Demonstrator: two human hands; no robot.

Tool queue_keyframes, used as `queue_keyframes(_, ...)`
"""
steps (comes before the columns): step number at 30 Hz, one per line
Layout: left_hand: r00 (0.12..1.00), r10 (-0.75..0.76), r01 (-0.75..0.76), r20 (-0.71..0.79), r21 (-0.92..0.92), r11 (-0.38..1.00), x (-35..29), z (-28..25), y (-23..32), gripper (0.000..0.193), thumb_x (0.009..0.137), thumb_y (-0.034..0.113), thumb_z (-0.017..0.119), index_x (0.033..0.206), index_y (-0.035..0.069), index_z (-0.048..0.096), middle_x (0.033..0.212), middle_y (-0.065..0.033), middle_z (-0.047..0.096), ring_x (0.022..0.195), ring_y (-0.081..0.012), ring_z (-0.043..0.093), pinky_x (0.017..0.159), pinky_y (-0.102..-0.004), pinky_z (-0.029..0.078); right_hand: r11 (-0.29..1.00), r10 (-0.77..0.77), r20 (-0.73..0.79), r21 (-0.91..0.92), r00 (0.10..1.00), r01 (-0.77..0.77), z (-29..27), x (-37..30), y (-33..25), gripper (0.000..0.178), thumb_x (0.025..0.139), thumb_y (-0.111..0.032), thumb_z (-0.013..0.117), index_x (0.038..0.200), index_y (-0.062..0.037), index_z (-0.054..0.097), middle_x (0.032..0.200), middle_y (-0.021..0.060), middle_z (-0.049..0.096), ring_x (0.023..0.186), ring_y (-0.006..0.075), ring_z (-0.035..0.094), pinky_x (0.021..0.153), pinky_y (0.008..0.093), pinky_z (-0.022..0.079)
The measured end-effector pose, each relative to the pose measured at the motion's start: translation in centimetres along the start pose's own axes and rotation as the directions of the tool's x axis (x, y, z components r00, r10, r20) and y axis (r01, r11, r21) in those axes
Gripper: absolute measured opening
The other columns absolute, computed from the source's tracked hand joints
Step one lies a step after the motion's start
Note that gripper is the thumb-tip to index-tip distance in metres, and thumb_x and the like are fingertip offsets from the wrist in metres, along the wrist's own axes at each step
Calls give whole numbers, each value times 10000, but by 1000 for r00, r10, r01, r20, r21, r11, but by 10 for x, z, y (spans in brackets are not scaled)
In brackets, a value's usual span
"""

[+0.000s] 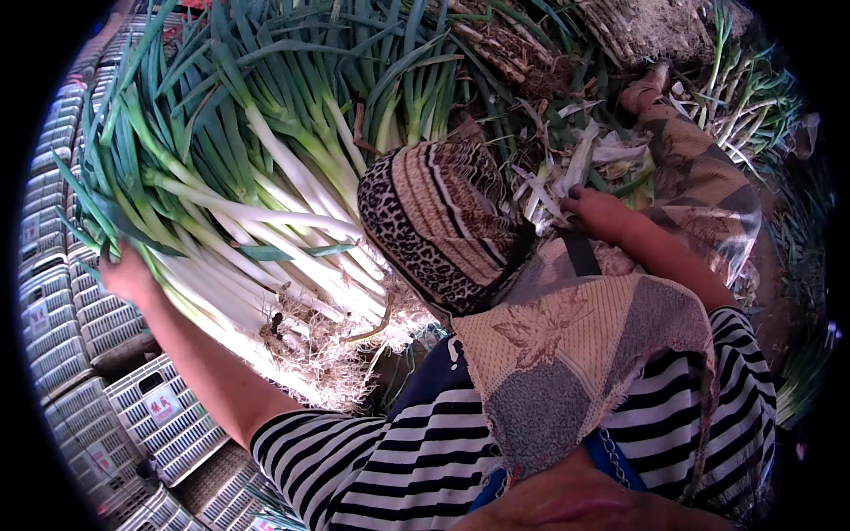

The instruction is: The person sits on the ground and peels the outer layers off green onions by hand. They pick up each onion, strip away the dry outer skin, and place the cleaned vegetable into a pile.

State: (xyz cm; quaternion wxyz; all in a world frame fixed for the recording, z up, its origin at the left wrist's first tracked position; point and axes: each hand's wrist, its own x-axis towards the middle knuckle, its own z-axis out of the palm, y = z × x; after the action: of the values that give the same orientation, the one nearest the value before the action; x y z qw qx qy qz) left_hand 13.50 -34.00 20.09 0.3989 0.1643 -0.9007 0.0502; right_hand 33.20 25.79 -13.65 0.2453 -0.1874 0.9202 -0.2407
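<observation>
Long green onions (292, 195) with white stems and rooty ends lie in a large heap in front of me and to the left. At the heap's left edge my left hand (130, 273) is closed round a green onion near where its stem turns to leaf. To the right, my right hand (598, 212) is curled beside pale stripped onion skins (589, 159). What its fingers hold, if anything, cannot be made out. A patterned cloth bundle (434, 221) with leopard print and stripes sits between the heap and my right hand, hiding part of the onions.
White plastic crates (164, 411) line the left side. More onions with dirty roots (651, 31) lie at the far right, and thin green stalks (739, 106) are strewn beside them. Worn patchwork cloth (558, 345) covers my front; patterned trousers (699, 190) extend at right.
</observation>
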Motion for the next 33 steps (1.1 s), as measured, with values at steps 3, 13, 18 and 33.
queue_keyframes(3,911,406,-331,71,-462,823,-53,-3,131,338,793,172,598,1105,46,571,1069,-161,587,1013,-286,547,896,-359,394,998,-59,-236,-23,970,56,-8,3,0,317,734,-151,578,1047,-97,572,1131,180,489,1008,351,502,838,414,431)
queue_keyframes(13,-110,986,-256,125,-962,93,-244,-23,393,297,793,216,573,1014,24,523,878,-154,561,842,-309,559,744,-403,445,994,112,-208,37,972,-107,-53,35,64,397,737,-166,597,1104,-49,498,1044,186,503,960,372,500,808,430,424)
queue_keyframes(18,-296,905,-153,305,-950,271,-241,-17,377,319,720,156,597,988,6,508,843,-144,532,791,-310,529,730,-397,418,987,92,-286,149,954,-51,-53,132,119,434,744,-146,590,1133,-10,454,1019,223,494,949,389,498,794,444,430)
queue_keyframes(33,-231,867,-205,442,-893,401,-209,10,398,410,739,147,493,1130,25,470,1106,-165,507,1040,-296,497,957,-420,344,920,360,-420,14,833,-391,-106,375,152,494,709,-250,666,1099,-20,470,1115,143,482,1069,304,441,853,430,421)
